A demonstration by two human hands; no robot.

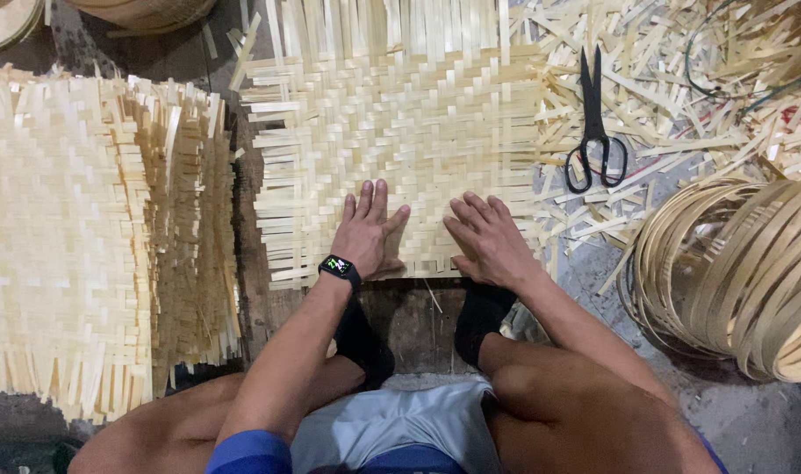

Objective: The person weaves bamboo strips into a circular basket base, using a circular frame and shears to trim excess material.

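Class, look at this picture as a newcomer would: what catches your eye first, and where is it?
Two bare hands, left hand and right hand, press flat on a pale woven strip mat in the centre. A tall stack of finished mats fills the left side, and black scissors lie on loose strips at upper right.

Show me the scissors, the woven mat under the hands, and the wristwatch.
scissors (593, 123), head view, on the pivot where the blades cross.
woven mat (400, 132), head view, on its bare middle.
wristwatch (338, 265), head view, on its screen.

Pale cream woven mat (400, 149) in checkered plaiting; black scissors (596, 123); black watch (340, 268) (screen perhaps green); golden-tan hoops (734, 272).
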